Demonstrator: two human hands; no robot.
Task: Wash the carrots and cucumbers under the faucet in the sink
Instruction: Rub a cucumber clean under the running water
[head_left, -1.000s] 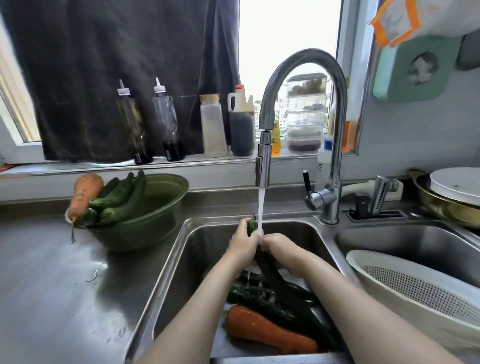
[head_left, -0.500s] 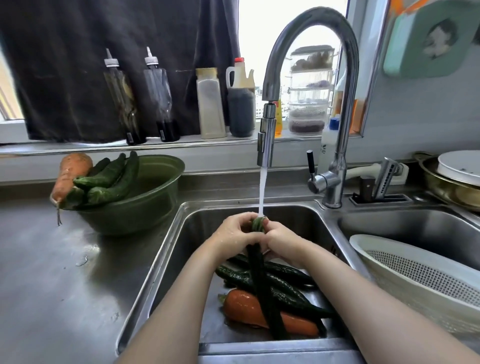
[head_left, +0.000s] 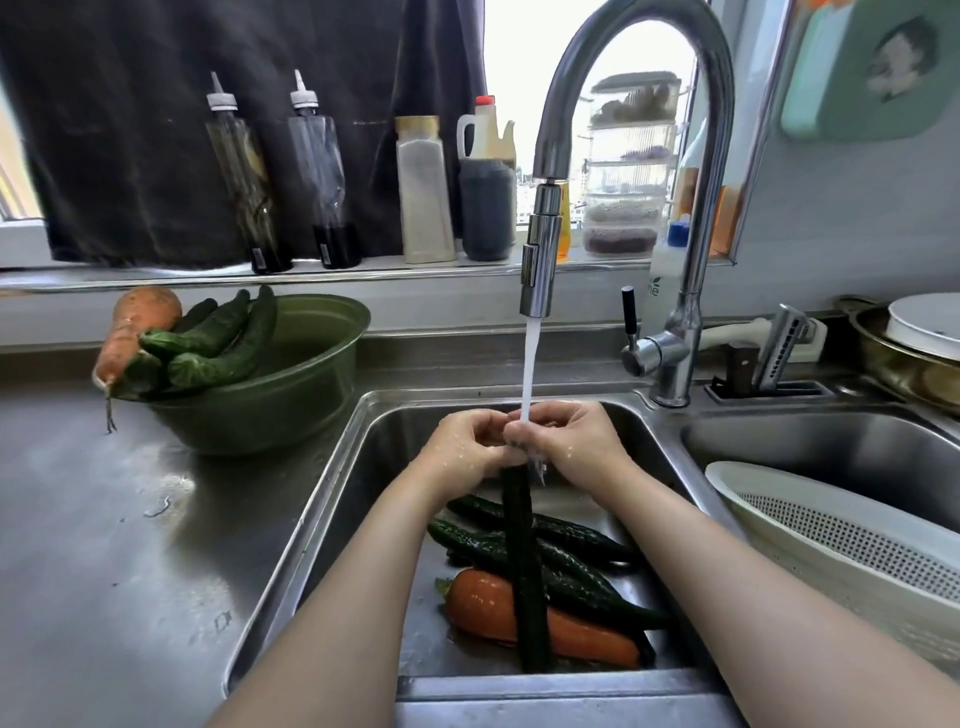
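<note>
Fingers (head_left: 488, 423) of left hand (head_left: 465, 444) and right hand (head_left: 574, 441) both curled round top end of long cucumber (head_left: 522, 561), right under faucet (head_left: 543, 249) stream. Rest of it hangs down into sink (head_left: 374, 467), over two more cucumbers (head_left: 576, 538) plus carrot (head_left: 483, 608). Green bowl (head_left: 291, 410) of veg far left on desk (head_left: 104, 545).

Left hand (head_left: 470, 441) and right hand (head_left: 571, 439) grip the top of a cucumber (head_left: 522, 566) under the faucet (head_left: 631, 104) stream, over the sink (head_left: 363, 499). Below lie two cucumbers (head_left: 566, 566) and a carrot (head_left: 483, 608); a bowl (head_left: 280, 405) stands on the worktop (head_left: 104, 545).
</note>
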